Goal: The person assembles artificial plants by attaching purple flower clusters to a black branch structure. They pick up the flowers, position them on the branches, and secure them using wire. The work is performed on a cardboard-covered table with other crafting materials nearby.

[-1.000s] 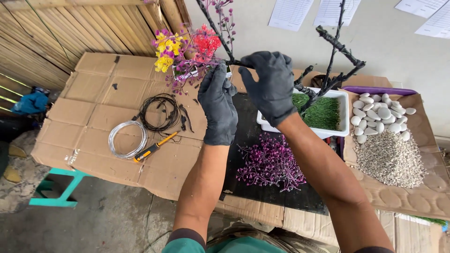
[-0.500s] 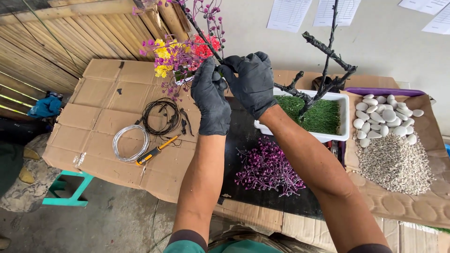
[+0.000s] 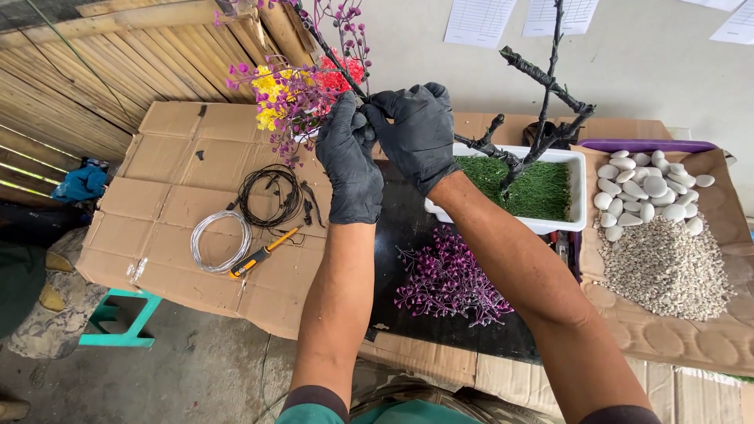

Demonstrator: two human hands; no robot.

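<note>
Pinching a thin dark branch of purple artificial blossoms (image 3: 326, 47) with our black-gloved left hand (image 3: 349, 161) and right hand (image 3: 416, 133) — both closed on it — we see its axis slant up-left, above the cardboard-covered table (image 3: 169, 196).

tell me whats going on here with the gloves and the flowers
A person in black gloves has both hands up on a dark branch that carries purple, yellow and red artificial flowers. The left hand and right hand meet around the stem, fingers closed on it. Below them a white tray of fake grass holds a bare black branch. Loose purple sprigs, wire coils, an orange cutter, white stones and gravel lie on the cardboard.
</note>
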